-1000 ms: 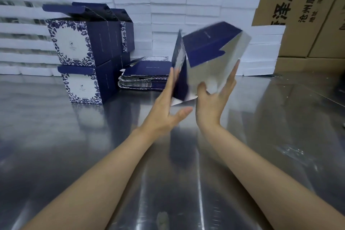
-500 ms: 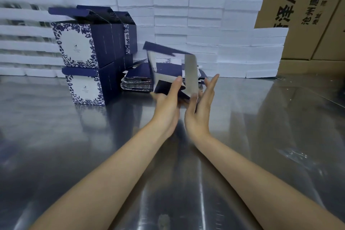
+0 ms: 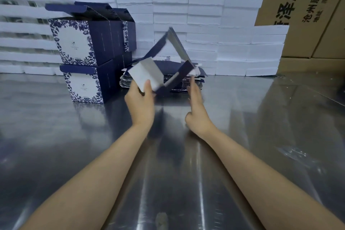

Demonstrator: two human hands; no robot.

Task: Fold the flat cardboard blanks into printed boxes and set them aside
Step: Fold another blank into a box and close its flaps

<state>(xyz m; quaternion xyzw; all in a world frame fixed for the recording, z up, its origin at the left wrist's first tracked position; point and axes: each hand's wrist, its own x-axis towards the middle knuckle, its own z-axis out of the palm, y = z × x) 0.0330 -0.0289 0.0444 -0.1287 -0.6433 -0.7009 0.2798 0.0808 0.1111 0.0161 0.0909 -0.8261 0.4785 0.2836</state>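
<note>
Half-opened box blank (image 3: 168,65) held up above the steel table (image 3: 242,136), tilted on a corner so it reads as a diamond-shaped tube; navy outside, pale grey inside, one pale flap sticking out lower left, edges motion-blurred. Left hand (image 3: 140,102) grips that flap, thumb on its face and fingers curled behind. Right hand (image 3: 196,106) just beside the blank's lower right edge, fingers straight and together, released; whether they touch the card cannot be told. Directly behind the blank, a low stack of flat blanks (image 3: 186,82) lies on the table, navy side up. To the left, folded boxes (image 3: 87,43) stacked two high, navy with white front panels and blue floral borders; the top ones have lids standing open, insides not visible; the bottom front one (image 3: 84,84) is closed. Behind everything, a wall of white foam blocks (image 3: 205,24), then brown shipping cartons (image 3: 298,5) with black print. Crumpled clear plastic (image 3: 293,153) on the table far right.
</note>
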